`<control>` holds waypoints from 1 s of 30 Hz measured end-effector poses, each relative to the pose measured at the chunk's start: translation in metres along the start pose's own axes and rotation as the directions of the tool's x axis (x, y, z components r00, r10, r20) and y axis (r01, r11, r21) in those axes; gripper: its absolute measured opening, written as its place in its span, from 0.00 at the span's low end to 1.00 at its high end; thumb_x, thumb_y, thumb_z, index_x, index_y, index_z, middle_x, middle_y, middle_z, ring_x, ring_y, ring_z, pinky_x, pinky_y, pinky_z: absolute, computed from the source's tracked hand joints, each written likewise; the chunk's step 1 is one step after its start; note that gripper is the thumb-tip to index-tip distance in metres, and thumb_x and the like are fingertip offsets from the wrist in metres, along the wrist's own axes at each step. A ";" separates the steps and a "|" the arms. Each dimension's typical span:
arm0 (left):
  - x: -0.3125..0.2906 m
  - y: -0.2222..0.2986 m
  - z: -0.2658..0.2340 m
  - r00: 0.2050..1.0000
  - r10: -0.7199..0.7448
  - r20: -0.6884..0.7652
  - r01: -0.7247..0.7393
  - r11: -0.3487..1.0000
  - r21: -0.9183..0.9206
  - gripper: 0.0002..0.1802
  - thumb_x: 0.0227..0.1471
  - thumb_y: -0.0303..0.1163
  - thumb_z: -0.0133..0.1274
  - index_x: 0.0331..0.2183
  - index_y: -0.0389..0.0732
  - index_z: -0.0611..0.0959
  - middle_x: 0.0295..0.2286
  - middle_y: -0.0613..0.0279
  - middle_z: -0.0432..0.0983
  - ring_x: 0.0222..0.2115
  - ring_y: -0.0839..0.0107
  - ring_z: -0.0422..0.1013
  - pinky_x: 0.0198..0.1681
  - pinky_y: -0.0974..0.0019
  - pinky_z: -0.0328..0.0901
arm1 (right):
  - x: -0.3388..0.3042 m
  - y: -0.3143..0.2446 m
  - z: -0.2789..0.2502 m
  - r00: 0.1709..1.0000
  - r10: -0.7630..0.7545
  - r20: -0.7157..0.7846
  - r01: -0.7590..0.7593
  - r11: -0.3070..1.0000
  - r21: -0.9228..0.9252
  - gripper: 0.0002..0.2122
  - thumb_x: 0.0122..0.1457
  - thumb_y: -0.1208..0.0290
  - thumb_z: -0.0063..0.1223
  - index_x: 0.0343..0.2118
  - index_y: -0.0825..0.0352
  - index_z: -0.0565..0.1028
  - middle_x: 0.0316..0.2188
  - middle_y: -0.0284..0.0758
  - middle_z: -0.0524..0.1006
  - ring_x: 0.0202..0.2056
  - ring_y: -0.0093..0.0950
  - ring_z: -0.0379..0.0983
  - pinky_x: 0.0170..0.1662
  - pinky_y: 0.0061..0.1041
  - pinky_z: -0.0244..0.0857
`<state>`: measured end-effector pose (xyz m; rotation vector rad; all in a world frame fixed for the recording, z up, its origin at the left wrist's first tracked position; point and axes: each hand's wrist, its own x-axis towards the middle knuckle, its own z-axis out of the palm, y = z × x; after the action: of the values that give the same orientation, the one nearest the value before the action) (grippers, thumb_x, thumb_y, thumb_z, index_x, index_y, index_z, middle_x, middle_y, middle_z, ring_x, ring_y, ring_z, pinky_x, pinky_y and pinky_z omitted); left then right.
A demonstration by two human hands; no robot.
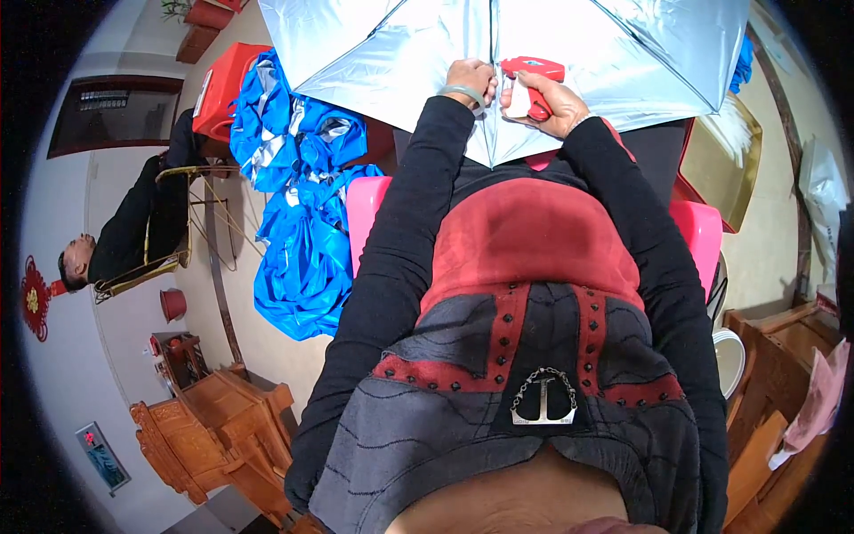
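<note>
A silver umbrella canopy [418, 71] is spread in front of me, its seams and dark ribs running toward the near tip. At the central seam, my left hand [472, 80] is closed, its fingers pinching the fabric by the rib; a pale bangle circles that wrist. Just right of it, my right hand [560, 107] grips a red pistol-shaped tagging gun [534, 68], its front end directed at my left fingers. Something white shows by the right thumb, too small to name. The fingertips of the left hand are partly hidden.
Crumpled blue fabric pieces [307, 240] with silver undersides hang at my left beside a red plastic container [233, 89]. I sit on a pink chair [698, 236]. Right stands a gold-coloured box [734, 160] holding white items. Farther left, a person [133, 218] in black reclines on a chair.
</note>
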<state>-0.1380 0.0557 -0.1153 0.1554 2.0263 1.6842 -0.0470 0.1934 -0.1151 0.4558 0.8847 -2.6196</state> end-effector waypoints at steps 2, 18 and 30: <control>-0.001 0.001 0.000 1.000 -0.017 -0.010 0.017 1.000 0.001 0.10 0.45 0.26 0.43 0.21 0.29 0.74 0.14 0.57 0.70 0.06 0.71 0.62 0.08 0.69 0.56 | 0.000 0.001 0.000 1.000 -0.008 0.012 0.008 1.000 0.000 0.12 0.56 0.66 0.44 0.38 0.69 0.64 0.26 0.40 0.73 0.27 0.30 0.73 0.33 0.34 0.70; -0.005 0.005 -0.003 0.999 0.000 0.032 0.001 0.999 -0.043 0.10 0.46 0.26 0.43 0.19 0.30 0.73 0.11 0.58 0.68 0.06 0.72 0.61 0.08 0.70 0.54 | -0.001 0.002 0.002 0.999 -0.032 0.017 0.033 0.999 -0.001 0.12 0.55 0.67 0.44 0.39 0.69 0.64 0.26 0.40 0.73 0.26 0.30 0.73 0.33 0.33 0.70; -0.006 0.005 -0.004 0.998 0.034 0.049 -0.033 0.999 -0.013 0.10 0.46 0.25 0.43 0.20 0.30 0.73 0.11 0.58 0.67 0.06 0.73 0.60 0.08 0.70 0.54 | 0.000 0.001 0.004 0.999 -0.018 0.035 0.018 1.000 -0.002 0.11 0.55 0.68 0.44 0.38 0.69 0.64 0.25 0.39 0.72 0.25 0.30 0.73 0.31 0.31 0.70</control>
<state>-0.1352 0.0512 -0.1078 0.2254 1.9880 1.6958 -0.0471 0.1904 -0.1126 0.4015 0.8850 -2.6345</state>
